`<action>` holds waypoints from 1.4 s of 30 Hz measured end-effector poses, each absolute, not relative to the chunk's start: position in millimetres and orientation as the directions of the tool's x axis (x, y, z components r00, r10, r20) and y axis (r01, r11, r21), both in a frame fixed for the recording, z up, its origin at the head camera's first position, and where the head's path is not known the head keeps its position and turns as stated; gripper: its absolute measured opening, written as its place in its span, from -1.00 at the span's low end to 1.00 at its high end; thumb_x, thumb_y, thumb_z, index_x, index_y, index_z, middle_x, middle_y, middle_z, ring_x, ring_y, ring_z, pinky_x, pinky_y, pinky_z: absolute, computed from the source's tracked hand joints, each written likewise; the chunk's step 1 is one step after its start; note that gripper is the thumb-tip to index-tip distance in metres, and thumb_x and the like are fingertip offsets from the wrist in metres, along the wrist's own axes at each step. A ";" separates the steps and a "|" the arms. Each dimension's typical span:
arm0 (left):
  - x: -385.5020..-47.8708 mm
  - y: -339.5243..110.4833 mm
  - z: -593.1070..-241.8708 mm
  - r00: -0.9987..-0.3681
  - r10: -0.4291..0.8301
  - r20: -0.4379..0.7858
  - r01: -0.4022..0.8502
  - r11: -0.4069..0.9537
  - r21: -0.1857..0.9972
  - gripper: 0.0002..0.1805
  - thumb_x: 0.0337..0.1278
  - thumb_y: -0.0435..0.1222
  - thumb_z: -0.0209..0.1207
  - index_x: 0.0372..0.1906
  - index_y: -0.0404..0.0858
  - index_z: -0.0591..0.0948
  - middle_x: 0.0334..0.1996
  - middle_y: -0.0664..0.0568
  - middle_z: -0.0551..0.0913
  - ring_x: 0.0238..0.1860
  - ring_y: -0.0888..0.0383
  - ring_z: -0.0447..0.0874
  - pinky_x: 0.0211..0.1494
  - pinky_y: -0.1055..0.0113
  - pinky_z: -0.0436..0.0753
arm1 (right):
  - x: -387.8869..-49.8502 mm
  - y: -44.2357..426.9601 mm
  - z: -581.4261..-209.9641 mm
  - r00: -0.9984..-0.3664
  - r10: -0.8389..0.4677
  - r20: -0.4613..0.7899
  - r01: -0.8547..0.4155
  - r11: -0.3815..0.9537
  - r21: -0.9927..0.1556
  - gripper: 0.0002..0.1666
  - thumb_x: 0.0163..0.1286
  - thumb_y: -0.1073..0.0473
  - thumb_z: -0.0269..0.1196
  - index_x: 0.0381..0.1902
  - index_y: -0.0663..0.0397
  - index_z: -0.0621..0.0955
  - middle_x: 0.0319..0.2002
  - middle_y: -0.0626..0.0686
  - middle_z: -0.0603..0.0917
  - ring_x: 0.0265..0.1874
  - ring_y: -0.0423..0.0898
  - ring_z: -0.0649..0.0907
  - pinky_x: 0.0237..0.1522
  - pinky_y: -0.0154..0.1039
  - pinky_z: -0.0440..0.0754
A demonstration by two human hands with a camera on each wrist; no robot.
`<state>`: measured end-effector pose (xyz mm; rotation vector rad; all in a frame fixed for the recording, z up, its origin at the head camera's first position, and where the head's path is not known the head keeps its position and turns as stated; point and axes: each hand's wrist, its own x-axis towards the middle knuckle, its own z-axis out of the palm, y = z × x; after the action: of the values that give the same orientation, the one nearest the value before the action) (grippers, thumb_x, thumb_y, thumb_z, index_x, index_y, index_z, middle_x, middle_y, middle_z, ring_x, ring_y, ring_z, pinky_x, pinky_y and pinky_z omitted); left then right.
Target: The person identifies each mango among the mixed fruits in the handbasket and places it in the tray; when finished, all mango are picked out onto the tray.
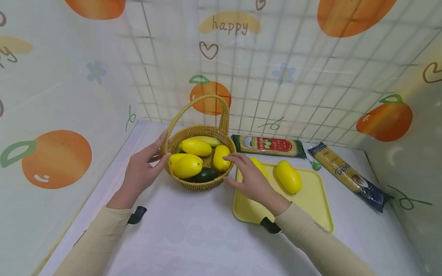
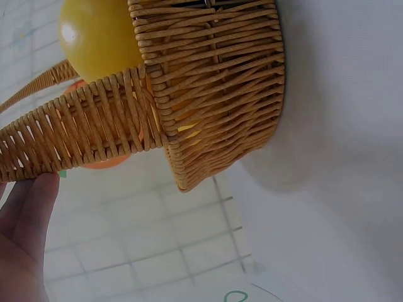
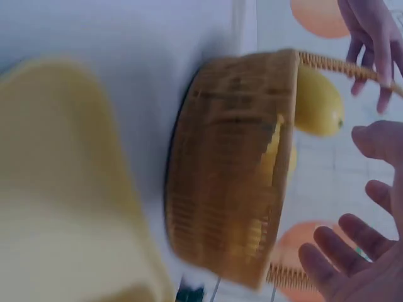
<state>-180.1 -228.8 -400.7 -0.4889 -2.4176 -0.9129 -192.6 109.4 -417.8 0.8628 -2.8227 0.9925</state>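
A woven basket (image 1: 198, 186) with a tall arched handle (image 1: 224, 119) holds several yellow mango-like fruits (image 1: 186, 166), a dark green vegetable (image 1: 204, 175) and a long yellow-green one (image 1: 210, 140) at the back. At its left side my left hand (image 1: 145, 163) holds the base of the handle between thumb and fingers. My right hand (image 1: 252, 178) hovers at the right rim, near a yellow fruit (image 1: 221, 158) inside. In the right wrist view the fingers (image 3: 343, 251) of that hand are spread and hold nothing. The left wrist view shows the handle (image 2: 82, 119) close up.
Right of the basket lies a yellow tray (image 1: 310, 209) with two yellow fruits, one (image 1: 288, 177) in plain sight. Behind it sits a green-ended noodle pack (image 1: 269, 146). A blue-ended pack (image 1: 348, 174) lies farther right. Printed curtains (image 1: 241, 69) enclose the table.
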 end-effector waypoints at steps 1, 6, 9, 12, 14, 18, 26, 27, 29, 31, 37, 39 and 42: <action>-180.1 -228.8 -400.7 -0.806 0.150 0.572 0.490 0.711 0.504 -0.14 0.24 -0.40 0.35 0.56 0.11 0.29 0.21 -0.16 0.66 -0.06 -0.12 0.79 -0.11 0.04 0.79 | -193.6 101.2 -417.7 -0.834 -0.512 0.207 -0.529 0.631 -0.568 -0.30 0.39 -0.04 0.38 0.43 -0.14 0.45 0.41 0.05 0.39 0.28 0.07 0.51 0.29 0.07 0.58; -180.2 -228.8 -400.8 -0.802 0.152 0.578 0.493 0.714 0.497 -0.14 0.24 -0.40 0.36 0.56 0.11 0.29 0.21 -0.16 0.66 -0.06 -0.12 0.79 -0.11 0.04 0.80 | -200.9 61.3 -416.9 -0.770 -0.598 0.223 -0.605 0.572 -0.554 -0.28 0.41 -0.08 0.36 0.46 -0.17 0.42 0.43 0.00 0.36 0.32 -0.01 0.46 0.31 -0.04 0.57; -180.1 -229.0 -401.1 -0.800 0.156 0.580 0.497 0.713 0.494 -0.14 0.23 -0.40 0.36 0.56 0.10 0.29 0.20 -0.16 0.66 -0.06 -0.12 0.79 -0.10 0.04 0.80 | -206.6 40.3 -416.3 -0.737 -0.639 0.223 -0.638 0.547 -0.542 -0.29 0.41 -0.06 0.36 0.46 -0.18 0.42 0.45 0.01 0.34 0.36 -0.02 0.42 0.34 -0.07 0.55; -179.8 -229.7 -401.5 -0.800 0.157 0.580 0.498 0.713 0.494 -0.13 0.22 -0.41 0.36 0.57 0.10 0.29 0.21 -0.16 0.65 -0.05 -0.12 0.78 -0.10 0.04 0.79 | -211.7 23.5 -416.3 -0.712 -0.672 0.201 -0.656 0.536 -0.532 -0.30 0.41 0.00 0.37 0.45 -0.21 0.43 0.48 0.04 0.31 0.41 0.00 0.38 0.36 -0.08 0.52; -180.2 -229.4 -401.5 -0.799 0.158 0.580 0.499 0.712 0.493 -0.13 0.22 -0.41 0.36 0.57 0.10 0.29 0.21 -0.15 0.65 -0.05 -0.12 0.78 -0.10 0.03 0.79 | -214.5 15.5 -417.2 -0.700 -0.691 0.179 -0.664 0.539 -0.518 -0.31 0.41 0.03 0.37 0.45 -0.24 0.44 0.51 0.06 0.29 0.44 0.02 0.36 0.39 -0.09 0.50; -180.7 -229.0 -401.5 -0.799 0.161 0.579 0.501 0.712 0.492 -0.13 0.22 -0.41 0.36 0.57 0.10 0.28 0.21 -0.15 0.65 -0.05 -0.12 0.78 -0.11 0.03 0.79 | -218.7 6.6 -420.6 -0.693 -0.709 0.130 -0.668 0.564 -0.485 -0.36 0.43 0.08 0.34 0.43 -0.28 0.48 0.52 0.06 0.29 0.44 0.03 0.37 0.42 -0.10 0.46; -181.8 -230.2 -403.5 -0.797 0.158 0.583 0.501 0.711 0.493 -0.13 0.22 -0.41 0.37 0.57 0.10 0.29 0.22 -0.15 0.65 -0.06 -0.12 0.79 -0.11 0.04 0.79 | -219.0 9.8 -425.3 -0.708 -0.691 0.143 -0.660 0.576 -0.482 -0.42 0.43 0.09 0.33 0.38 -0.21 0.51 0.41 0.08 0.40 0.36 0.00 0.43 0.39 -0.14 0.48; -181.8 -230.4 -403.7 -0.797 0.156 0.583 0.501 0.710 0.495 -0.13 0.22 -0.41 0.37 0.56 0.10 0.29 0.22 -0.15 0.64 -0.06 -0.12 0.79 -0.11 0.04 0.79 | -218.2 11.6 -426.0 -0.708 -0.689 0.155 -0.662 0.572 -0.485 -0.42 0.43 0.09 0.33 0.38 -0.20 0.51 0.41 0.08 0.41 0.36 0.00 0.43 0.39 -0.14 0.49; -181.6 -230.5 -403.7 -0.796 0.155 0.585 0.503 0.708 0.495 -0.13 0.22 -0.42 0.37 0.56 0.10 0.29 0.23 -0.15 0.64 -0.07 -0.13 0.79 -0.11 0.04 0.79 | -215.2 16.7 -426.7 -0.712 -0.681 0.174 -0.660 0.562 -0.498 -0.43 0.43 0.08 0.34 0.36 -0.18 0.51 0.40 0.08 0.41 0.36 -0.01 0.42 0.38 -0.14 0.49; -181.8 -230.7 -403.7 -0.793 0.156 0.589 0.505 0.709 0.493 -0.13 0.22 -0.41 0.37 0.56 0.09 0.29 0.23 -0.16 0.64 -0.07 -0.13 0.79 -0.12 0.03 0.79 | -211.7 23.7 -426.7 -0.724 -0.663 0.190 -0.648 0.559 -0.517 -0.44 0.42 0.07 0.34 0.35 -0.17 0.52 0.39 0.06 0.41 0.35 -0.02 0.43 0.37 -0.12 0.51; -182.9 -231.8 -404.2 -0.784 0.161 0.600 0.514 0.710 0.482 -0.14 0.22 -0.41 0.37 0.56 0.08 0.30 0.20 -0.17 0.66 -0.09 -0.12 0.80 -0.12 0.05 0.80 | -197.6 56.8 -424.1 -0.791 -0.566 0.230 -0.573 0.557 -0.601 -0.44 0.37 0.06 0.38 0.30 -0.19 0.53 0.39 -0.02 0.40 0.28 -0.02 0.49 0.28 -0.08 0.58; -183.0 -231.9 -404.4 -0.783 0.161 0.600 0.515 0.709 0.482 -0.13 0.21 -0.41 0.37 0.56 0.08 0.30 0.18 -0.17 0.67 -0.09 -0.12 0.80 -0.13 0.05 0.80 | -191.1 71.4 -423.0 -0.814 -0.528 0.242 -0.547 0.554 -0.628 -0.44 0.36 0.06 0.40 0.29 -0.20 0.54 0.38 -0.03 0.40 0.27 0.00 0.50 0.26 -0.05 0.60; -183.1 -231.6 -404.4 -0.784 0.160 0.599 0.514 0.709 0.483 -0.13 0.21 -0.42 0.37 0.56 0.09 0.30 0.17 -0.17 0.67 -0.10 -0.13 0.80 -0.13 0.05 0.79 | -182.6 95.2 -422.7 -0.838 -0.482 0.256 -0.519 0.560 -0.646 -0.42 0.34 0.07 0.42 0.29 -0.21 0.53 0.38 -0.02 0.40 0.27 0.02 0.50 0.27 0.00 0.60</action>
<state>-183.1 -231.6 -404.4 -0.5137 -2.3878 -0.8913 -182.6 95.2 -422.7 0.8769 -2.7299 1.1559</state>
